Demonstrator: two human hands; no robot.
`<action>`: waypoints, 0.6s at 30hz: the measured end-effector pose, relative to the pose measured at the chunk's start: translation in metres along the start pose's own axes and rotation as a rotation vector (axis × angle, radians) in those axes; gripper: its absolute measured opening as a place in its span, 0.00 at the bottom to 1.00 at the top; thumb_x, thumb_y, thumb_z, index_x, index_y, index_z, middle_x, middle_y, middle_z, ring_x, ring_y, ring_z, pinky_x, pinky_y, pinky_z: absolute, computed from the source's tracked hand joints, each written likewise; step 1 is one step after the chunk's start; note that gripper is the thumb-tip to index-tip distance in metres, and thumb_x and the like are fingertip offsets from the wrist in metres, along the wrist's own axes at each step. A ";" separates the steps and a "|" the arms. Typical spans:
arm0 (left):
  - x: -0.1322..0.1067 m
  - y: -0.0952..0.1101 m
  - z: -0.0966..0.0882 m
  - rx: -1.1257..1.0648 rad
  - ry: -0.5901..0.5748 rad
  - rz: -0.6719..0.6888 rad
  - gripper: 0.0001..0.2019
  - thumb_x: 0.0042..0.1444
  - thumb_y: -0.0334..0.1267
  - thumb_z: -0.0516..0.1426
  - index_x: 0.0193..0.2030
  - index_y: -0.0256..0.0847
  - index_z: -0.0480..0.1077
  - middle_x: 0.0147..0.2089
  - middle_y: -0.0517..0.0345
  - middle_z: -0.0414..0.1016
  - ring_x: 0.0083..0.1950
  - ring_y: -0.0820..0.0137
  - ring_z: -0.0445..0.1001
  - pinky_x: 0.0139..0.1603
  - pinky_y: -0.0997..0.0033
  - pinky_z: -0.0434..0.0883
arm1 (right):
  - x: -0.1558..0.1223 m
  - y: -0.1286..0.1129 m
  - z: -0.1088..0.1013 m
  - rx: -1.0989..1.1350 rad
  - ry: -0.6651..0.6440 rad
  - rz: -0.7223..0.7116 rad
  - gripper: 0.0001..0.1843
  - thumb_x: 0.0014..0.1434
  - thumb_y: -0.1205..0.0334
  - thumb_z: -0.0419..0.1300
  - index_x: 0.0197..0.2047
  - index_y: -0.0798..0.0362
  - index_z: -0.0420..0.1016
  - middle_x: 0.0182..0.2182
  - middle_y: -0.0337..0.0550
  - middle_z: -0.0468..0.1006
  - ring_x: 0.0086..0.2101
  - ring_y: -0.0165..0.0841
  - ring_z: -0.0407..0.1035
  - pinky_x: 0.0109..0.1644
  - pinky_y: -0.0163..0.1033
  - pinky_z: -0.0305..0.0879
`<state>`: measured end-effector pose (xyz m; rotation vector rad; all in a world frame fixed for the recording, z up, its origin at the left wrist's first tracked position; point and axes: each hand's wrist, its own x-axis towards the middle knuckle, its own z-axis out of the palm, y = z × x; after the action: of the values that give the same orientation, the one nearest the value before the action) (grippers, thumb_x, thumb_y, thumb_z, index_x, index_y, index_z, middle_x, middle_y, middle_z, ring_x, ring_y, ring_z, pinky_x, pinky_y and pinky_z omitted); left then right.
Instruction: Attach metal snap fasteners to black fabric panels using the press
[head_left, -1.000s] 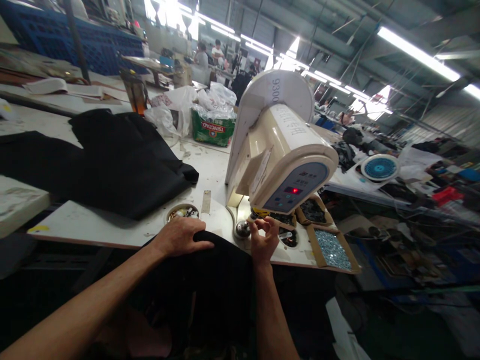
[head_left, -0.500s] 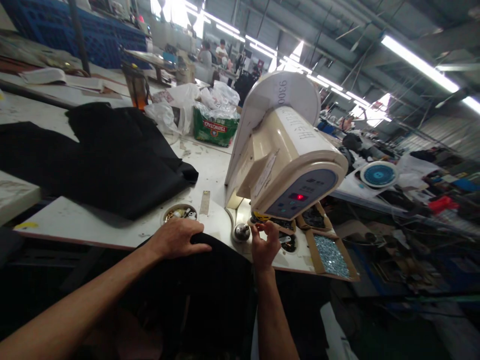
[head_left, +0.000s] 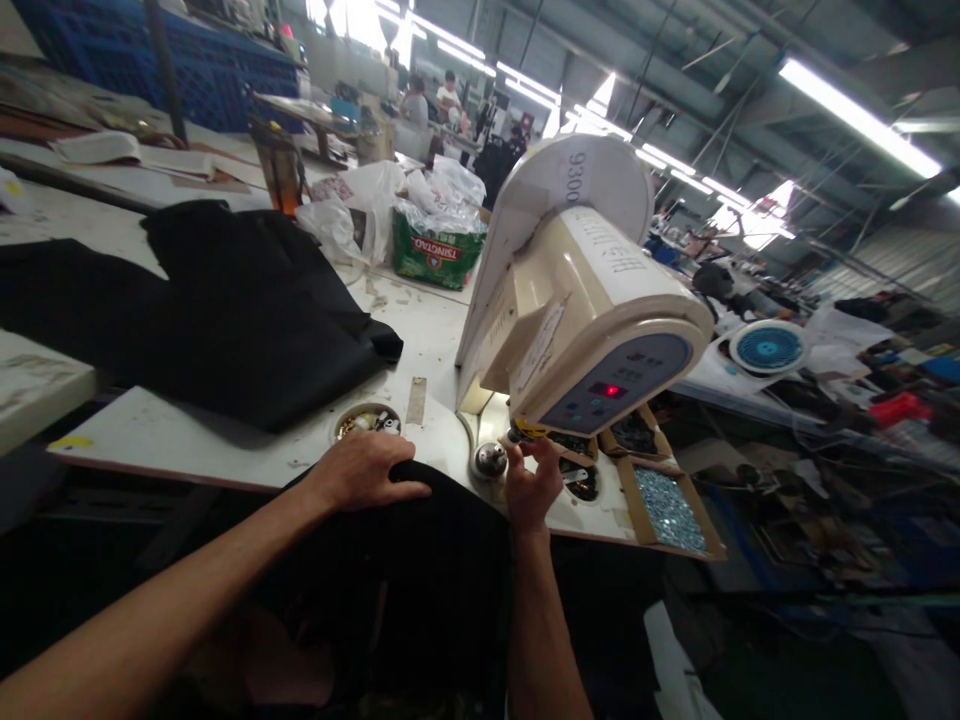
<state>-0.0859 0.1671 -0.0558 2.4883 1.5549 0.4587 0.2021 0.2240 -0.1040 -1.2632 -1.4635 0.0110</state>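
My left hand point(head_left: 365, 470) lies flat, fingers together, on a black garment point(head_left: 420, 570) that hangs off the table's near edge into my lap. My right hand point(head_left: 532, 482) is raised under the head of a cream press machine point(head_left: 592, 300), its fingertips pinched at the yellow-ringed punch, just right of the round metal die point(head_left: 490, 458). Whatever the fingers pinch is too small to make out. The machine's panel shows a red lit display point(head_left: 606, 389).
A pile of black fabric point(head_left: 225, 300) covers the white table point(head_left: 187, 440) at the left. A round recessed cup of small metal parts point(head_left: 365, 421) sits by my left hand. Cardboard trays of fasteners point(head_left: 666, 508) lie at the right. A green box point(head_left: 437, 258) and plastic bags stand behind; people work far back.
My right hand has lifted slightly toward the punch and its fingers have closed into a pinch. My left hand stays on the garment. The view has shifted a little.
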 end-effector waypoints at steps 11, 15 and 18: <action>-0.001 0.003 -0.004 -0.002 0.003 0.010 0.25 0.61 0.65 0.56 0.30 0.43 0.69 0.34 0.55 0.79 0.37 0.63 0.77 0.36 0.66 0.62 | 0.005 -0.038 -0.042 0.185 -0.320 0.037 0.13 0.63 0.54 0.66 0.48 0.49 0.76 0.48 0.47 0.76 0.48 0.40 0.71 0.48 0.45 0.71; -0.001 0.004 -0.004 0.013 0.001 0.000 0.25 0.61 0.65 0.56 0.30 0.43 0.68 0.34 0.54 0.80 0.37 0.62 0.77 0.37 0.65 0.62 | -0.011 -0.052 -0.032 0.117 -0.315 0.150 0.26 0.53 0.45 0.73 0.50 0.49 0.75 0.49 0.49 0.74 0.51 0.44 0.70 0.52 0.48 0.71; 0.000 0.003 -0.003 0.052 -0.014 0.004 0.25 0.62 0.65 0.54 0.31 0.44 0.68 0.34 0.55 0.79 0.36 0.62 0.77 0.36 0.65 0.61 | -0.019 -0.061 -0.019 0.046 -0.216 0.270 0.24 0.51 0.47 0.74 0.46 0.50 0.76 0.44 0.48 0.74 0.46 0.43 0.71 0.53 0.48 0.70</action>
<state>-0.0842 0.1655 -0.0522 2.5280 1.5760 0.4061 0.1706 0.1740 -0.0730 -1.4477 -1.4543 0.3693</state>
